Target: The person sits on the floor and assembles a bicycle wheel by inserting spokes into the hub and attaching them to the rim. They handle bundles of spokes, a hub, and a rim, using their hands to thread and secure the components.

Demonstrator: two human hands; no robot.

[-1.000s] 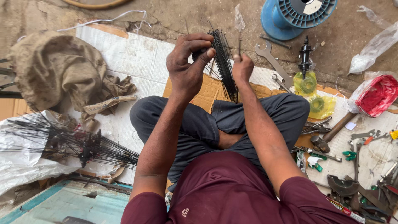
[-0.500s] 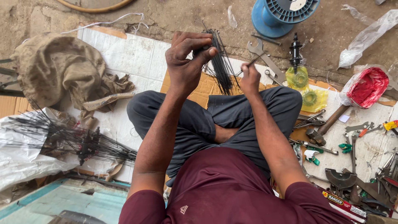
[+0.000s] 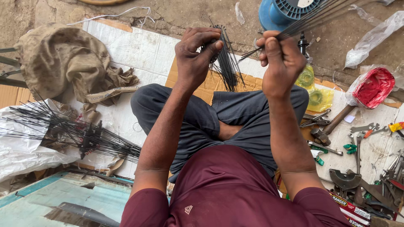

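Head view, one entry: person seated cross-legged on white sheeting (image 3: 139, 50), both hands raised before the chest. Left hand (image 3: 198, 52): fingers curled tight round the top of a spoke bundle (image 3: 227, 67), thin dark wires hanging fanned below the fist, long axis near upright, lower ends over a cardboard piece (image 3: 202, 86) ahead of the knees. Right hand (image 3: 281, 59): thumb and fingers pinched shut on a few separate spokes (image 3: 311, 19), long axis slanting up and away to the right, far ends running out of frame at top, near ends poking left from the fist toward the bundle. Relation: the two hands level, near each other but apart; bundle lies to the left of the right hand's fingers, with the left hand upon it. Surroundings: blue spool (image 3: 290, 12) beyond the right hand; spoked hub (image 3: 86, 136) on the sheeting at left; tan cloth (image 3: 59, 59) behind it; hammer (image 3: 330, 126), pliers and wrenches (image 3: 366, 130) at right; red-lined bag (image 3: 372, 86).
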